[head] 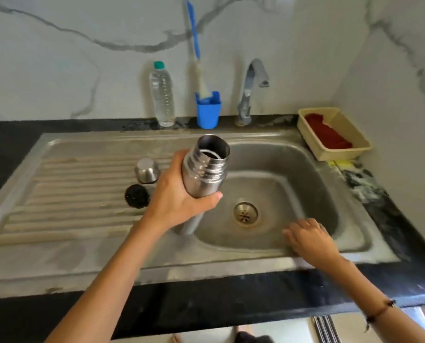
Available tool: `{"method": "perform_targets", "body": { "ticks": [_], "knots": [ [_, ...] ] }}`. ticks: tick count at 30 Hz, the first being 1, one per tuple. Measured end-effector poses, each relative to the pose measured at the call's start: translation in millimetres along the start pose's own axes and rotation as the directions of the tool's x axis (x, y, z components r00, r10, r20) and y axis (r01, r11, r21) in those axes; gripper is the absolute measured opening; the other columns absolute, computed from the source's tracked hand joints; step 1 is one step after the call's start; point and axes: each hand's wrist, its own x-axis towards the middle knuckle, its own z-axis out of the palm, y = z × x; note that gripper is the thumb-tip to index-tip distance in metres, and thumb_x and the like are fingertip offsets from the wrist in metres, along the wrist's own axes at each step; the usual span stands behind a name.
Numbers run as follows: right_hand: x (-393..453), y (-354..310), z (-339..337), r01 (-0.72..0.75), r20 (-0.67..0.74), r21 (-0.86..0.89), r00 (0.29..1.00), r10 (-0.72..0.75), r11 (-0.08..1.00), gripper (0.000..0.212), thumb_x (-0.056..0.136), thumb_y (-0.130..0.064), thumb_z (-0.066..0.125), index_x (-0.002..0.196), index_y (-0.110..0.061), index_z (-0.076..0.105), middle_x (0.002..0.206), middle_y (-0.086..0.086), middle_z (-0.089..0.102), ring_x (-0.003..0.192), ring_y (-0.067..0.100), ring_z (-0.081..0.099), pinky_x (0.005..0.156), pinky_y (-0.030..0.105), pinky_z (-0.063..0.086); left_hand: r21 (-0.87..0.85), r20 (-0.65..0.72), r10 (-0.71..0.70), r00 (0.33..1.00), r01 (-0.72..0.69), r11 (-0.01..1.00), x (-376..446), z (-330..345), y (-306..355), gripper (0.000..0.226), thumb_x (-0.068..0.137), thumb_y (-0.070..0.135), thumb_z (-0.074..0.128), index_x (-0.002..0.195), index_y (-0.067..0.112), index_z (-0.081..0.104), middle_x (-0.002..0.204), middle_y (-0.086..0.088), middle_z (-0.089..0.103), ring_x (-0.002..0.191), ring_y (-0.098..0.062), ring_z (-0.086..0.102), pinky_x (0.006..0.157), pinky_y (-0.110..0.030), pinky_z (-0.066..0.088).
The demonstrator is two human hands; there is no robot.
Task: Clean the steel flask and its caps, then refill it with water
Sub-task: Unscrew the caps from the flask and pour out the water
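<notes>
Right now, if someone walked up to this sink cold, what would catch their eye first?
The open steel flask, gripped in the left hand over the sink near the drain, stands out first. Its steel cap and black inner cap lie on the draining board to the left. Behind, a blue-handled bottle brush stands in a blue holder beside the tap.

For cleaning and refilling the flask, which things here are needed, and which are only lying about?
Belong to the job:
steel flask, open, held by the left hand
steel cap and black cap on the drainboard
bottle brush in the blue holder
tap
sink
water bottle, perhaps for refilling

Just lying about:
beige tray with red cloth
</notes>
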Motion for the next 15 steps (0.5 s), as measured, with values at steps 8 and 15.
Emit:
{"method": "perform_targets", "body": {
  "ticks": [8,15],
  "knots": [
    [12.1,32.8,21.7,0.091,0.105,0.11,0.989,-0.103,0.99,0.058,0.094,-0.054,0.012,0.121,-0.027,0.056,0.131,0.0,0.052,0.132,0.022,0.035,0.114,0.041,0.013,0.428,0.329,-0.017,0.944,-0.133,0.894,74.4,85.4,9.4,0.08,0.059,0.035,0.082,0.126,0.019,0.041,0.109,0.001,0.056,0.093,-0.019,0.056,0.077,-0.033,0.048],
    [10.6,33.2,17.8,0.109,0.124,0.14,0.984,-0.126,0.984,0.068,0.09,-0.055,0.006,0.124,-0.024,0.055,0.136,0.004,0.049,0.134,0.024,0.032,0.114,0.043,0.01,0.683,0.523,-0.129,0.842,-0.324,0.654,89.7,122.4,-10.0,0.074,0.066,0.035,0.074,0.126,0.014,0.037,0.111,-0.01,0.056,0.091,-0.027,0.057,0.07,-0.032,0.044]
  ]
}}
